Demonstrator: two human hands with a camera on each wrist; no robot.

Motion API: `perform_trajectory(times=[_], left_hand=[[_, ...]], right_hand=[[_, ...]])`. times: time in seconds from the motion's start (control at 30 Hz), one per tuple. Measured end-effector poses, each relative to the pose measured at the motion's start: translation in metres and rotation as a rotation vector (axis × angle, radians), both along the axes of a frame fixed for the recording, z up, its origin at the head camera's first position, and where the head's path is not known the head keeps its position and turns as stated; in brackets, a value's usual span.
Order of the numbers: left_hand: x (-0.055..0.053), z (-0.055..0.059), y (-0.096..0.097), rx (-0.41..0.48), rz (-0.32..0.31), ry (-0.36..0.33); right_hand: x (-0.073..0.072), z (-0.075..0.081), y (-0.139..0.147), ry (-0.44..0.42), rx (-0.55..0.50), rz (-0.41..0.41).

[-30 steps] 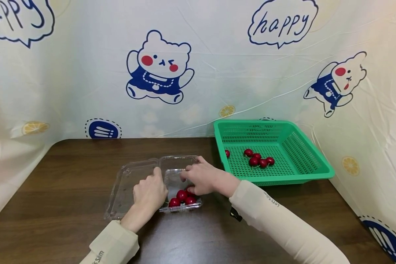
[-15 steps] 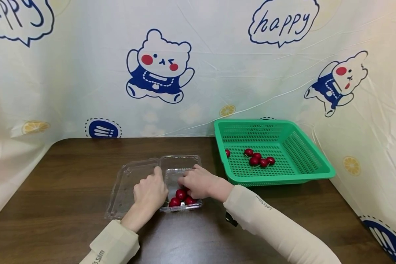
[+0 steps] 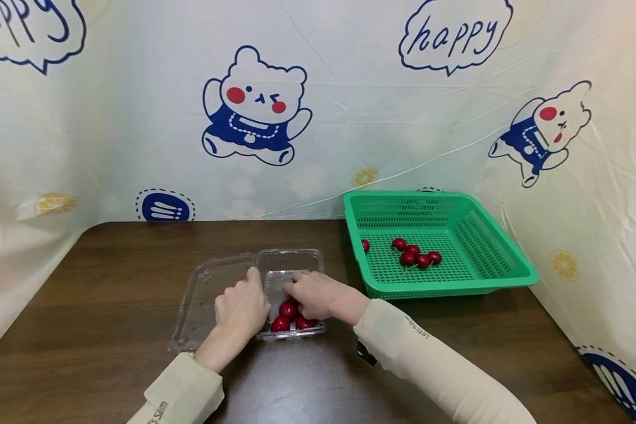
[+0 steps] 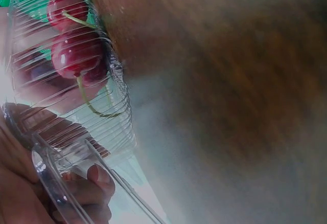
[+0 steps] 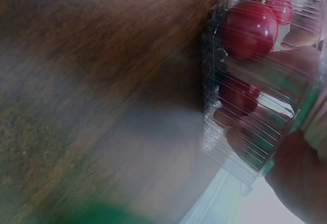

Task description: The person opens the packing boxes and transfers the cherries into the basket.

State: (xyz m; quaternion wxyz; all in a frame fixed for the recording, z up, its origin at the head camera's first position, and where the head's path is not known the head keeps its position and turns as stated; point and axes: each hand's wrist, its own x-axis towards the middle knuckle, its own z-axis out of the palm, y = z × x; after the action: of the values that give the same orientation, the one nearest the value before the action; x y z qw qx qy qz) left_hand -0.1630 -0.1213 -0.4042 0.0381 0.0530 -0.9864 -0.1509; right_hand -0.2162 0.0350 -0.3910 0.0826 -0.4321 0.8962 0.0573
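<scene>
While clear plastic hinged box is gripped by left hand, round dark-red cherry inside is pinched by right hand; other cherries are seen just beside right hand.

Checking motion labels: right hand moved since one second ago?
Yes: the right hand has moved left and slightly down the head view, away from the green perforated basket.

A pale sheet printed with cartoon bears hangs behind a brown wooden table.
</scene>
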Motion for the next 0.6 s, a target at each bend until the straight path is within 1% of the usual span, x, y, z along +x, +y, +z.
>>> perform_trajectory(times=[0.1, 0.3, 0.6], left_hand=[[0.0003, 0.0006, 0.0, 0.0, -0.004, -0.004], [0.0001, 0.0005, 0.0002, -0.001, -0.001, -0.005], [-0.0001, -0.0002, -0.0001, -0.008, -0.002, 0.003]], right_hand=[[0.0004, -0.001, -0.0009, 0.012, 0.007, -0.006], [0.0011, -0.0011, -0.0013, 0.045, 0.02, 0.008], [-0.0014, 0.0014, 0.0012, 0.092, -0.009, 0.044]])
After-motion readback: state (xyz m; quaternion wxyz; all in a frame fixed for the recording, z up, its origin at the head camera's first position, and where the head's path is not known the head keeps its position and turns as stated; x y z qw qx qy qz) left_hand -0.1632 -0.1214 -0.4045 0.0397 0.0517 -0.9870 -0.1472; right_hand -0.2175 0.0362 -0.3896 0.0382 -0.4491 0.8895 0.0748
